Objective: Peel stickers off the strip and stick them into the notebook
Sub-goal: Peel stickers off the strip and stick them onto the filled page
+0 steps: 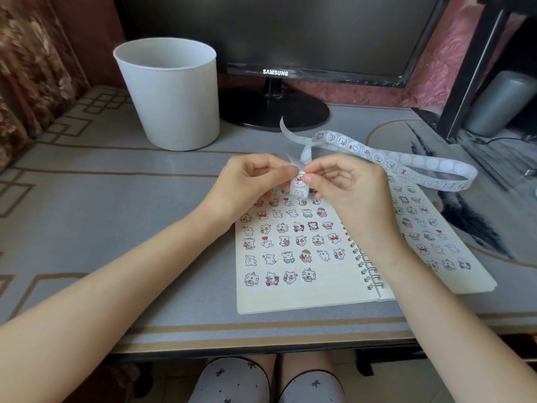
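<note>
The sticker [299, 180] in play is a small round one with a cartoon animal. It sits on the strip [361, 151], held just above the top of the notebook [290, 296] between the two hands. The left hand [255, 181] has its fingers curled and pinches the strip from the left. The right hand [348, 184] pinches at the sticker's right edge with thumb and forefinger, its other fingers loosely bent. Whether the edge has lifted from the backing is too small to tell. The strip is thin glossy paper, very light and floppy. It loops from the hands out to the right over the notebook's far page, while a bare tail curls up behind the fingers. It will likely twist and spring about, so it is best held close on either side of the sticker, bending the backing away so that an edge pops up. The sticker itself looks flimsy and tacky, apt to curl or fold onto itself, and should be taken by its very rim with a nail or fingertip. The notebook lies open and flat on the desk [116, 199]. Rows of stickers fill most of the left page, and the bottom row has free space at its right end, probably the next spot. A white bin [174, 94] and a monitor [276, 39] stand at the back.
</note>
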A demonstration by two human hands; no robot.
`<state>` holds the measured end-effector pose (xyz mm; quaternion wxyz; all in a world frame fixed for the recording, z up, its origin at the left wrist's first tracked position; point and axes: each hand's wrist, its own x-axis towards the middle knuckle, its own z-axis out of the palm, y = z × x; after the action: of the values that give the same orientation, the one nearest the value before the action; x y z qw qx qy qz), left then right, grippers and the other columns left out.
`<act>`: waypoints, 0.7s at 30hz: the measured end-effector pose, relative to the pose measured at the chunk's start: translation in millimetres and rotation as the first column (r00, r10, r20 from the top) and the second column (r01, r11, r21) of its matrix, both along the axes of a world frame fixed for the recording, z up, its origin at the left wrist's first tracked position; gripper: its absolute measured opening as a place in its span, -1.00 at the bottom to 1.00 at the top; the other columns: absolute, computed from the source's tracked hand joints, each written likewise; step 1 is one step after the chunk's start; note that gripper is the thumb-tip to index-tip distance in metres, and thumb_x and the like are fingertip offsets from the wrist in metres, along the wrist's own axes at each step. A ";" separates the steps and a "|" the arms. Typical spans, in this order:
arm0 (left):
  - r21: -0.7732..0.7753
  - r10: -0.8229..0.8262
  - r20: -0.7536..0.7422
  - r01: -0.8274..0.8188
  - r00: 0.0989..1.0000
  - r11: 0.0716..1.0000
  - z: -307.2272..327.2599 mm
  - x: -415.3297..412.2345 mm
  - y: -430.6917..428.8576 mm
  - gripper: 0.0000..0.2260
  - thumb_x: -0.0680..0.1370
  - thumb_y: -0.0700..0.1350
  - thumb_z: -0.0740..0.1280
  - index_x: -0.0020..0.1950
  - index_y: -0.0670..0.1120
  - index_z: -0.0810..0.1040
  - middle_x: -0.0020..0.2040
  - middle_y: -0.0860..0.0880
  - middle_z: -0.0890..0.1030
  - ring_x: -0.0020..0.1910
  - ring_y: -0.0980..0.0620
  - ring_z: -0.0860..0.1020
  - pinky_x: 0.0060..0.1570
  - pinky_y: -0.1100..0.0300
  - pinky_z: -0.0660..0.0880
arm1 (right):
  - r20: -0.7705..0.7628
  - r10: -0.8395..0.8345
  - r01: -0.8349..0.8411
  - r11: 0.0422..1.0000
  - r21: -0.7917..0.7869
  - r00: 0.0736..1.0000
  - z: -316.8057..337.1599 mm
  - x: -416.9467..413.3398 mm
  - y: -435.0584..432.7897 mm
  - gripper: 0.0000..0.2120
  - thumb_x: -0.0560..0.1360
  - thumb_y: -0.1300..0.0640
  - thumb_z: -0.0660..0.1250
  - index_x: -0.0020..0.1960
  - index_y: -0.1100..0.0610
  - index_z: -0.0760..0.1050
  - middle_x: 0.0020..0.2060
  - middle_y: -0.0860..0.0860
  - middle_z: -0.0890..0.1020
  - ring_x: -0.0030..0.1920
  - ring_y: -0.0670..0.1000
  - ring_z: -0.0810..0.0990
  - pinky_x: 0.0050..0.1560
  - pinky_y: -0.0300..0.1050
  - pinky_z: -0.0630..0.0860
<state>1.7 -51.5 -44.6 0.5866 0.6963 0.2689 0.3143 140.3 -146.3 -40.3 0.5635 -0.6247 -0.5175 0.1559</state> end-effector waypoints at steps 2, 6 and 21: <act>0.004 -0.001 0.001 0.001 1.000 1.000 0.0 0.3 -0.6 -0.93 0.51 -0.16 0.39 -0.13 -0.11 0.65 -0.30 0.00 0.64 -0.29 0.19 0.56 -0.27 0.35 0.44 | 0.040 -0.015 0.016 1.000 -0.010 0.999 0.1 -0.3 -0.1 -0.91 0.41 0.30 0.45 -0.11 0.15 0.62 -0.25 0.06 0.67 -0.25 0.09 0.64 -0.14 -0.05 0.61; 0.003 0.002 -0.010 -0.002 1.000 1.000 0.5 0.7 -2.1 -0.93 0.51 -0.17 0.39 -0.13 -0.13 0.65 -0.31 -0.05 0.63 -0.37 0.19 0.53 -0.33 0.35 0.43 | 0.151 -0.060 0.067 0.997 -0.041 0.987 0.4 -1.4 -1.4 -0.91 0.41 0.24 0.45 -0.15 0.08 0.60 -0.25 -0.07 0.65 -0.25 -0.02 0.61 -0.20 -0.13 0.55; -0.107 0.006 -0.023 -0.009 1.000 0.994 -1.4 2.6 0.3 -0.89 0.51 -0.19 0.39 -0.16 -0.23 0.62 -0.38 0.01 0.61 -0.33 0.09 0.57 -0.37 0.30 0.52 | 0.333 -0.002 0.035 0.995 -0.091 0.943 11.2 -9.3 -18.8 -0.96 0.46 0.22 0.40 -0.14 0.11 0.56 -0.23 -0.09 0.54 -0.26 -0.23 0.46 -0.18 -0.43 0.32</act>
<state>4.4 -51.2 -46.0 0.6189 0.6663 0.2946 0.2937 131.0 -165.1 -29.1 0.4391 -0.6731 -0.5912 0.0677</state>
